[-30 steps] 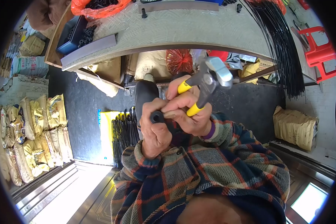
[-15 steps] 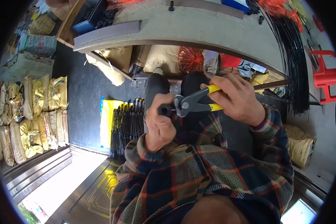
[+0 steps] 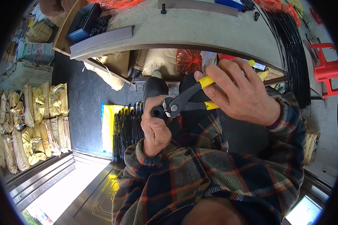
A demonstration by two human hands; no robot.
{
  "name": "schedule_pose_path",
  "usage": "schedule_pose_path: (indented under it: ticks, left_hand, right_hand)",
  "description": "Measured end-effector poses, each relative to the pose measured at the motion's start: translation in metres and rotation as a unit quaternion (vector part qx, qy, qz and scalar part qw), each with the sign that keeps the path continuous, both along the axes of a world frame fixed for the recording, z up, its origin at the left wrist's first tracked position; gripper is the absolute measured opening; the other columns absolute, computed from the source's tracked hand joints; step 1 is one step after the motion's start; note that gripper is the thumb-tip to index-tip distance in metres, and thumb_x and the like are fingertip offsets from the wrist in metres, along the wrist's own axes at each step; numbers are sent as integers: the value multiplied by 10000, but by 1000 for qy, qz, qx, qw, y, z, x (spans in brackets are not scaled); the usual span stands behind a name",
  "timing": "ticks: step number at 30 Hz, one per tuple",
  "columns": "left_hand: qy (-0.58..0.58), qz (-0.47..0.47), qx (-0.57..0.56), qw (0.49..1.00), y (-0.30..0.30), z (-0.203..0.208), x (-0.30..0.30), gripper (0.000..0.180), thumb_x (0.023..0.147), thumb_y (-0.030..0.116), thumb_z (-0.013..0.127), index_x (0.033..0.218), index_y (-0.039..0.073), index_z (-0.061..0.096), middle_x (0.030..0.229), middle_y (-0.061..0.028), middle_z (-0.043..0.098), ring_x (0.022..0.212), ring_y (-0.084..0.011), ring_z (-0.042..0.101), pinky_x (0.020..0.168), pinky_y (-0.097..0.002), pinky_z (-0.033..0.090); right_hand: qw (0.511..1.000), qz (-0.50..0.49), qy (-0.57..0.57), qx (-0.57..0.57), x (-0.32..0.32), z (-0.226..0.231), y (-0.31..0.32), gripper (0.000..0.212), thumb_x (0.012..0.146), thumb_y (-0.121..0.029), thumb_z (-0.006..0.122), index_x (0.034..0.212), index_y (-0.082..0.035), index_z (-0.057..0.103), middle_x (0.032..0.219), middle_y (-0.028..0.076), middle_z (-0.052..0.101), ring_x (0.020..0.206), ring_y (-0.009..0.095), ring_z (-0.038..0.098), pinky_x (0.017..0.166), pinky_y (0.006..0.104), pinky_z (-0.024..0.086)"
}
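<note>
My left hand (image 3: 154, 131) is closed around a short black tube-like piece (image 3: 156, 111), its round hollow end facing up. My right hand (image 3: 244, 93) grips a pair of end-cutting pincers (image 3: 180, 102) by the yellow handles, which stand apart. One handle passes under my fingers, the other lies close to my palm. The metal jaws meet the side of the black piece next to my left fingers; whether they bite into something there cannot be made out. Both hands are above my knees, in front of the workbench.
On the workbench (image 3: 199, 32) lie a dark blue bin (image 3: 85, 23) of black parts, grey strips and a hanging bundle of black rods (image 3: 294, 60). More black rods (image 3: 127, 129) rest on a yellow sheet at left. Wrapped packages (image 3: 37, 123) line the left; a red stool (image 3: 326, 69) stands right.
The pincers' handles have spread a little wider, and my right fingers have loosened and straightened. Both hands sit slightly further left in view, with the jaws still beside the black piece.
</note>
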State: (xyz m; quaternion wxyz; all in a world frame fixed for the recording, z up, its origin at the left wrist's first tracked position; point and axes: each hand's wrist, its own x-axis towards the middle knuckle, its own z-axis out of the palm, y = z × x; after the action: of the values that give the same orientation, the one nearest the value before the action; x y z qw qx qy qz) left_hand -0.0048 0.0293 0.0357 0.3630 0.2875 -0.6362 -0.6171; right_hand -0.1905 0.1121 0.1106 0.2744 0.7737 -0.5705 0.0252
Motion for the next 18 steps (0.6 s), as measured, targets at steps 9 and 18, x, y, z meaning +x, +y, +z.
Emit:
schedule_pose_path:
  ticks: [9, 18]
  left_hand:
    - [10, -32, -92, 995, -4, -7, -6, 724, 881, 579, 237, 1164, -46, 467, 1015, -158, 537, 913, -215, 526, 818, -308, 408]
    - [23, -175, 4, 984, -13, -2, 1, 808, 806, 691, 225, 1040, -27, 512, 751, -71, 529, 629, -111, 479, 562, -226, 364]
  right_hand:
    - [974, 64, -146, 162, -15, -9, 4, 271, 691, -76, 562, 956, -29, 526, 1044, 130, 450, 890, 271, 515, 729, 377, 433]
    - [633, 67, -549, 541, -39, 21, -4, 257, 743, 33, 516, 984, -13, 441, 940, 126, 488, 791, 266, 570, 682, 342, 439]
